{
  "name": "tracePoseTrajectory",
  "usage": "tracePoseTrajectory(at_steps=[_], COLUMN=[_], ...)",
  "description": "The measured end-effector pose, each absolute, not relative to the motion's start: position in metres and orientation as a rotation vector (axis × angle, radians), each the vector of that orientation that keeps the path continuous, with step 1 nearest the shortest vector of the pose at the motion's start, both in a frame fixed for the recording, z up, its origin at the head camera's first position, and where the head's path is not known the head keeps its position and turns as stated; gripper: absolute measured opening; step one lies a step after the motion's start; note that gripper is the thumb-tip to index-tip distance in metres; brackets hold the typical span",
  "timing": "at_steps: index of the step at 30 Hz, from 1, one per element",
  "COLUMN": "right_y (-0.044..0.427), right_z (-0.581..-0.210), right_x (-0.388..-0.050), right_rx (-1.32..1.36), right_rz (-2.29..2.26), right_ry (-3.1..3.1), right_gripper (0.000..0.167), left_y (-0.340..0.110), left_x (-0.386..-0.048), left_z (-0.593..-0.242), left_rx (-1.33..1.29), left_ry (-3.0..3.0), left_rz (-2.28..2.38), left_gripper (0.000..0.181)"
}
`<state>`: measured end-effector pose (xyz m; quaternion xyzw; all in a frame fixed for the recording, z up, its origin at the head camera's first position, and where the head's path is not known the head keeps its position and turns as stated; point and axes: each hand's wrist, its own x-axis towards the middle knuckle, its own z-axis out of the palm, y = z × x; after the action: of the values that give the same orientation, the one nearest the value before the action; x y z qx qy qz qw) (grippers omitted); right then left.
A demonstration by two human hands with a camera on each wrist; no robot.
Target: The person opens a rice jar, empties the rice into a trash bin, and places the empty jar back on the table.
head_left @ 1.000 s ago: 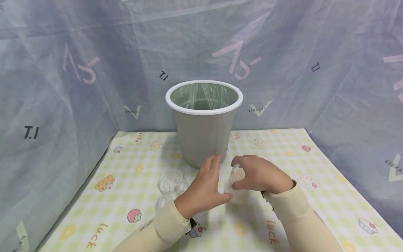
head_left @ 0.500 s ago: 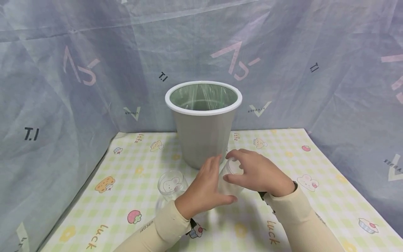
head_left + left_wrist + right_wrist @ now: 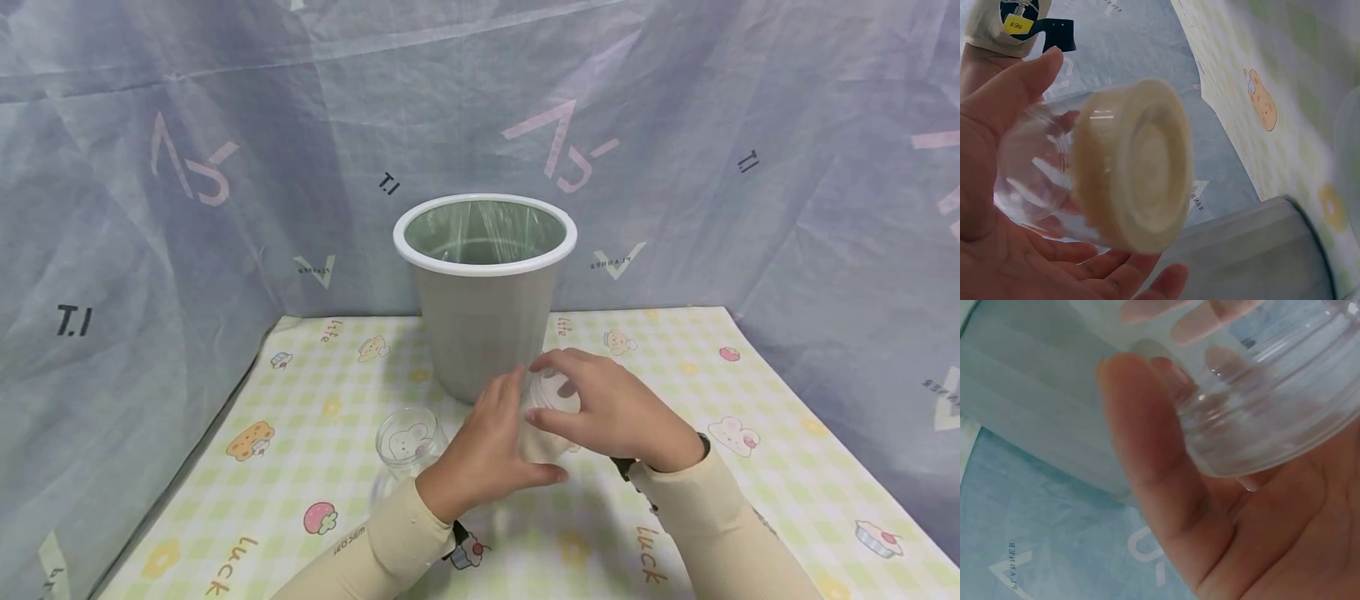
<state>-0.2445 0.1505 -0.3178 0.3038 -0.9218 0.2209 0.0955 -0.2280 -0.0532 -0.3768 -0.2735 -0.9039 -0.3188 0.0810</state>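
In the head view my right hand (image 3: pixel 618 408) grips a clear jar (image 3: pixel 534 446) near its top, thumb and fingers round the rim. The right wrist view shows ridged threads on the clear jar (image 3: pixel 1272 394) and the thumb pressed to its side. A cream-coloured band and base (image 3: pixel 1138 169) show at its lower end; I cannot tell whether this is contents or part of the jar. My left hand (image 3: pixel 487 454) is beside the jar, thumb apart from extended fingers; contact is unclear. Partly behind the left wrist, a second clear container (image 3: pixel 408 442) stands on the table.
A grey bin (image 3: pixel 487 325) with a white rim and a clear liner stands behind the hands. The checked tablecloth (image 3: pixel 300 467) reaches to a grey-blue fabric backdrop (image 3: pixel 480 100) at the back and sides.
The right hand has carried the jar leftward and slightly up, until it is beside the left palm. My left hand has barely moved, and the second container stays in place.
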Motion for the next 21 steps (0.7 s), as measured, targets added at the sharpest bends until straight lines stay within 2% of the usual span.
tracePoseTrajectory(at_steps=[13,18,21], right_y=[0.1504,0.1521,0.1523], right_z=[-0.3118,-0.3109,-0.3092], right_x=[-0.2412,-0.2403,-0.2386], right_rx=[0.977,1.009,1.011], right_rz=[0.763,0.845,0.892], right_ry=[-2.636,-2.585,-2.572], right_gripper=[0.047,0.046,0.046], left_y=[-0.0527,-0.0532,-0.0533], left_x=[-0.2286,-0.2283,-0.2283], left_z=[-0.3756,-0.3737,-0.3727], left_rx=[-0.744,-0.685,-0.686], left_ry=[-2.698,-2.695,-2.670], left_rz=[-0.995,-1.078,-1.116], left_gripper=[0.126,0.129,0.121])
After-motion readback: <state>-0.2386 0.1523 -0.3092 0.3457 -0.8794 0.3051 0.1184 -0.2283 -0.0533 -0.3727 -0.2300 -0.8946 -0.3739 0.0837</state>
